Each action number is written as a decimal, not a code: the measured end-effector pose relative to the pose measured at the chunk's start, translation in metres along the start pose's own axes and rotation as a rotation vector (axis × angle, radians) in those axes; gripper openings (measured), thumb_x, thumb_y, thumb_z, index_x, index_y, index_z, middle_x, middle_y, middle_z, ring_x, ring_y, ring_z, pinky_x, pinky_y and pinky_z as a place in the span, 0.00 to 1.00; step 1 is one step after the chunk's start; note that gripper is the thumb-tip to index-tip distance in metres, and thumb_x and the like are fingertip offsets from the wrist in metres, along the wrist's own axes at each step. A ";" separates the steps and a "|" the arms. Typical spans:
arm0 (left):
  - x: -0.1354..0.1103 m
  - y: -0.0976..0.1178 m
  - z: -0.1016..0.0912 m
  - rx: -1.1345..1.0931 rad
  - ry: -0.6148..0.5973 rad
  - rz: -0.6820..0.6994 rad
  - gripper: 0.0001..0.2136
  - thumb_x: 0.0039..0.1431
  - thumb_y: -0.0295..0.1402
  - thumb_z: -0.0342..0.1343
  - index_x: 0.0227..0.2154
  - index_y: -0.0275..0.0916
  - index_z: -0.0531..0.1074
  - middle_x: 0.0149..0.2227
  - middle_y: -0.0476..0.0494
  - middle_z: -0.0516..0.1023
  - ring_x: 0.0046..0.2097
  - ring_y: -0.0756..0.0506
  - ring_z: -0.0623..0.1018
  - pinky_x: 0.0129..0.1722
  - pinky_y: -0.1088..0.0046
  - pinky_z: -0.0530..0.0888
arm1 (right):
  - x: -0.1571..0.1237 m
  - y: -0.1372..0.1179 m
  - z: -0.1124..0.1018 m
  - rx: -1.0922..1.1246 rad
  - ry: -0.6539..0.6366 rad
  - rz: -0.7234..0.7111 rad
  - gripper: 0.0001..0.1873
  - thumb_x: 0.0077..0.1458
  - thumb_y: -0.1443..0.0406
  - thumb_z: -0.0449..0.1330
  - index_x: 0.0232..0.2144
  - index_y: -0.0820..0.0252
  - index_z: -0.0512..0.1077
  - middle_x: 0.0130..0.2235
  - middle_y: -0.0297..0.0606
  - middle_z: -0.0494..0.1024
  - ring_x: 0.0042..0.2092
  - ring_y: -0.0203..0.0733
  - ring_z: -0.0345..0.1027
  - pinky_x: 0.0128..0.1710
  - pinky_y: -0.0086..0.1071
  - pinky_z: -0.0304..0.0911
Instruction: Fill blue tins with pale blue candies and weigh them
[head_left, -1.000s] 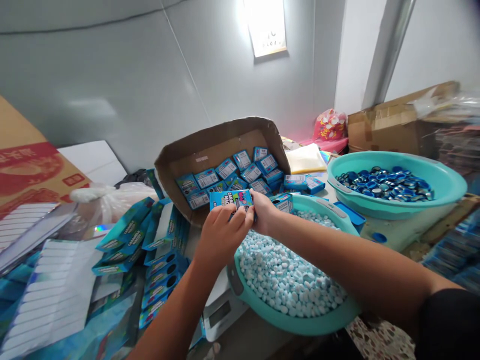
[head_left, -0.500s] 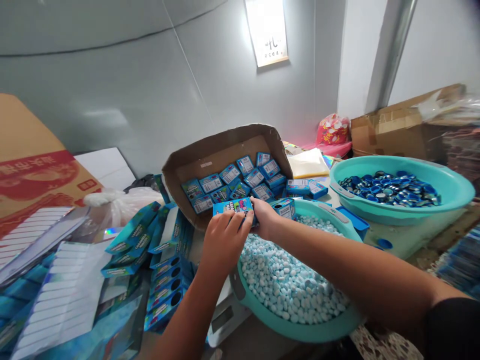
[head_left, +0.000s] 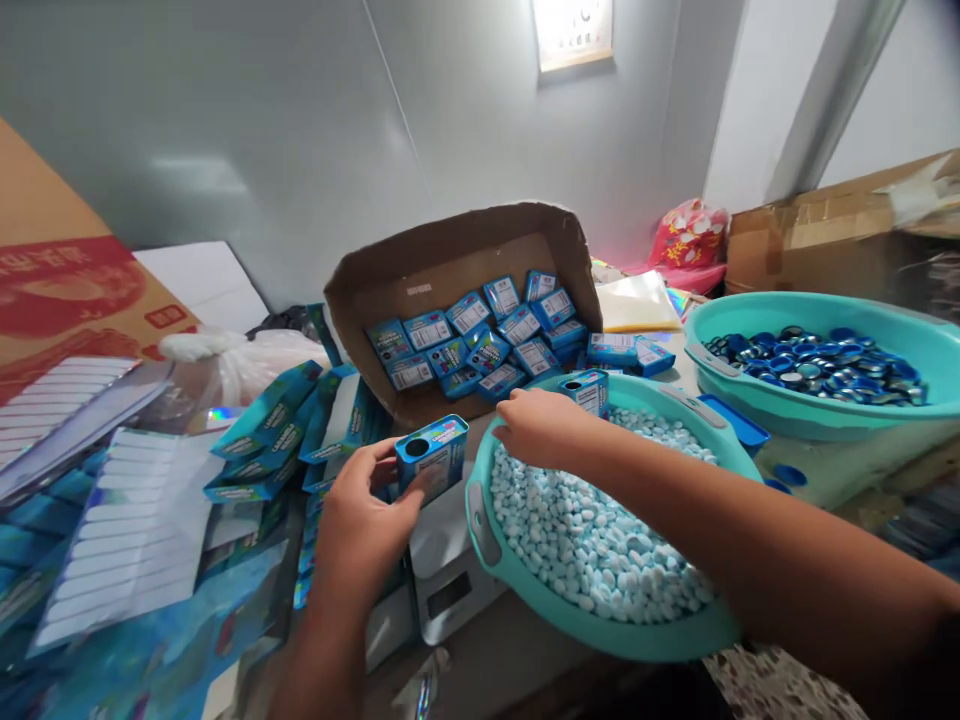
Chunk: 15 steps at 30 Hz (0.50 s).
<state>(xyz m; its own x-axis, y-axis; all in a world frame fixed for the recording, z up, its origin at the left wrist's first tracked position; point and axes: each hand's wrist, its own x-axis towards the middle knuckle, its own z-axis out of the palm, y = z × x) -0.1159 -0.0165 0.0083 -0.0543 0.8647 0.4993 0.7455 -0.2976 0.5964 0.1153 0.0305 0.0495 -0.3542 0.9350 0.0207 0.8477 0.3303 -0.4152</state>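
My left hand [head_left: 371,505] grips a small blue box [head_left: 435,462] between thumb and fingers. The box is upright, with a round dark hole in its top, and is above a white scale [head_left: 439,625]. Over the far left rim of a teal basin [head_left: 600,645] is my right hand [head_left: 536,428], its fingers curled together; whatever may be in them is hidden. Pale blue and white candies [head_left: 585,540] fill this basin. A similar blue box [head_left: 589,392] with a dark hole in its top stands just beyond my right hand.
Behind the basin, a tilted carton [head_left: 390,275] holds several blue boxes. A second teal basin [head_left: 817,425] at right contains blue caps [head_left: 817,365]. Flat-stacked blue packaging [head_left: 266,440] and a white sheet [head_left: 120,540] lie at left. A plastic bag [head_left: 247,365] sits behind.
Both hands were together on a blue box; now they are apart. My left hand has moved down and left, holding a box upright. My right hand is over the basin's rim. The view has shifted.
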 end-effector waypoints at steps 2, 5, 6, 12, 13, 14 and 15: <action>-0.005 -0.015 0.003 -0.154 -0.127 -0.153 0.20 0.54 0.39 0.63 0.47 0.38 0.69 0.42 0.38 0.79 0.44 0.39 0.81 0.43 0.61 0.79 | -0.001 0.001 0.003 -0.034 -0.083 -0.072 0.01 0.53 0.70 0.63 0.30 0.62 0.76 0.41 0.51 0.77 0.42 0.56 0.72 0.44 0.43 0.66; -0.014 -0.028 0.006 -0.162 -0.298 -0.164 0.27 0.53 0.35 0.61 0.56 0.39 0.63 0.48 0.36 0.77 0.45 0.40 0.81 0.45 0.60 0.79 | 0.000 0.004 0.008 -0.012 -0.155 -0.120 0.07 0.45 0.74 0.66 0.29 0.62 0.77 0.38 0.45 0.77 0.37 0.48 0.71 0.41 0.38 0.66; -0.018 -0.028 0.006 -0.099 -0.330 -0.128 0.31 0.54 0.34 0.61 0.61 0.40 0.58 0.51 0.36 0.75 0.48 0.40 0.80 0.49 0.58 0.77 | 0.000 0.004 0.010 -0.015 -0.169 -0.128 0.08 0.44 0.74 0.66 0.29 0.62 0.77 0.38 0.44 0.76 0.36 0.47 0.71 0.41 0.37 0.65; -0.025 -0.021 -0.008 0.206 -0.162 0.138 0.30 0.64 0.42 0.57 0.66 0.43 0.54 0.63 0.36 0.64 0.65 0.39 0.65 0.63 0.56 0.65 | 0.003 0.003 0.010 -0.233 -0.293 -0.188 0.09 0.50 0.75 0.62 0.35 0.63 0.78 0.40 0.47 0.77 0.38 0.49 0.70 0.36 0.37 0.59; -0.025 -0.020 -0.011 0.224 -0.130 0.173 0.28 0.64 0.42 0.56 0.64 0.42 0.57 0.62 0.36 0.65 0.64 0.39 0.66 0.63 0.57 0.66 | 0.004 0.003 0.010 -0.266 -0.310 -0.187 0.10 0.50 0.75 0.62 0.35 0.63 0.78 0.40 0.47 0.77 0.39 0.49 0.70 0.35 0.37 0.58; -0.024 -0.020 -0.013 0.236 -0.107 0.205 0.27 0.65 0.41 0.56 0.63 0.41 0.59 0.60 0.37 0.67 0.63 0.40 0.67 0.63 0.58 0.66 | 0.005 0.004 0.010 -0.289 -0.320 -0.178 0.10 0.50 0.75 0.62 0.35 0.62 0.78 0.40 0.45 0.78 0.38 0.47 0.70 0.34 0.36 0.58; -0.023 -0.020 -0.015 0.243 -0.089 0.232 0.25 0.65 0.40 0.55 0.62 0.40 0.61 0.58 0.37 0.69 0.61 0.40 0.69 0.62 0.59 0.67 | 0.006 0.005 0.012 -0.304 -0.320 -0.167 0.10 0.49 0.75 0.62 0.34 0.61 0.78 0.39 0.44 0.78 0.37 0.46 0.70 0.33 0.35 0.57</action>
<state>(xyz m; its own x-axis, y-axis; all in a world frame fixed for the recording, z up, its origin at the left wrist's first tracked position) -0.1395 -0.0361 -0.0061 0.1850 0.8204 0.5410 0.8680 -0.3945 0.3015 0.1130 0.0367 0.0368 -0.5591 0.7945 -0.2370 0.8290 0.5405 -0.1438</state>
